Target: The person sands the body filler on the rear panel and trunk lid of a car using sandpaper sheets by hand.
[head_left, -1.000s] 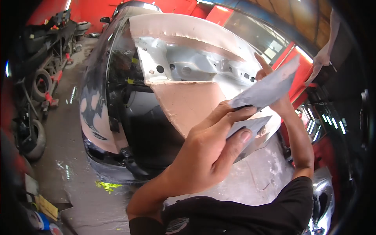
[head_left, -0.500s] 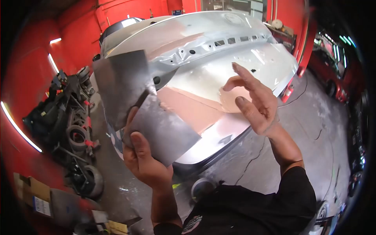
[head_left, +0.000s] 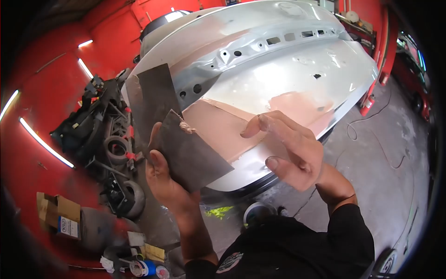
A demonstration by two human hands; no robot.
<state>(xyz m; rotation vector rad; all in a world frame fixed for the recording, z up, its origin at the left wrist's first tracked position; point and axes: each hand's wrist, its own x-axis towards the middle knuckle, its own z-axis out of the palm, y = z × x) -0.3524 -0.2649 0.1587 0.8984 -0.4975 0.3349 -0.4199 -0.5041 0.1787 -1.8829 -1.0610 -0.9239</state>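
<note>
My left hand (head_left: 162, 179) grips two flat, dark sheets at once. The thumb presses on the nearer spreader (head_left: 193, 156), which carries a small lump of pinkish body filler (head_left: 187, 127) on its upper edge. Behind it stands the larger rectangular plate (head_left: 155, 93), partly covered. My right hand (head_left: 299, 151) hovers over the rear of the silver car body (head_left: 260, 83); its thumb and bent fingers are apart, with nothing between them. Pinkish filler patches (head_left: 220, 128) lie on the car's panel, between and beyond my hands.
Car parts and wheels (head_left: 104, 135) are piled along the red wall (head_left: 42, 111) at left. An opened cardboard box (head_left: 58, 209) stands lower left. Below the bumper is a round bucket (head_left: 255, 214). A cable (head_left: 355, 125) runs over the concrete floor at right.
The view has shifted, so the car appears farther right. My right hand has moved down, its fingers more bent. The filler lump on the spreader's edge shows more clearly.
</note>
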